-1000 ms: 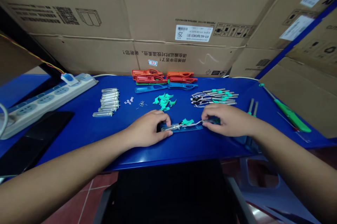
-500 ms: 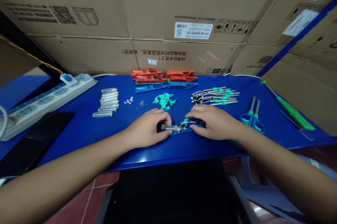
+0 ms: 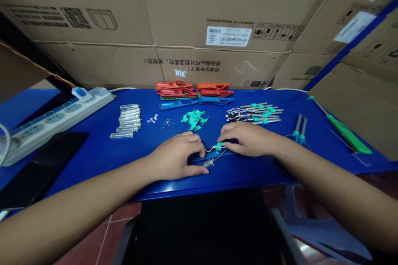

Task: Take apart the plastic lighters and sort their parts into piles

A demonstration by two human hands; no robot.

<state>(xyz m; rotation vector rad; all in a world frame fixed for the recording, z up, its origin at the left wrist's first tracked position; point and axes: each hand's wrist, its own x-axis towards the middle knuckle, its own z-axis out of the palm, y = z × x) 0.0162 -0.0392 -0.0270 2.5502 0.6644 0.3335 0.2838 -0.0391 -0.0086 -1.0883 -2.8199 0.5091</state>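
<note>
A blue lighter casing [image 3: 199, 157] lies near the front edge of the table between my hands. My left hand [image 3: 178, 155] curls round its left end, index finger over the top and thumb on the near side. Beside that thumb, the nozzle end of a clear fuel tank [image 3: 209, 163] pokes out, and a thin tube or wire runs from it to the right. My right hand [image 3: 244, 138] pinches a wired igniter with a teal trigger [image 3: 219, 146] on it, over the casing. White wires cross there; the casing's right end is hidden under that hand.
Further back lie clear tanks [image 3: 129, 120], small white and metal bits, teal triggers [image 3: 194, 119], lighter casings [image 3: 195, 93] and wired metal tubes [image 3: 258, 113]. Scissors [image 3: 300, 130] and a green-handled tool [image 3: 348, 133] are right; a power strip [image 3: 59, 120] and black phone-like slab [image 3: 43, 169] left.
The clear tank has shifted from above the casing to its near side, by my left thumb. My left fingers have spread a little wider, and my right hand has moved slightly left and back.
</note>
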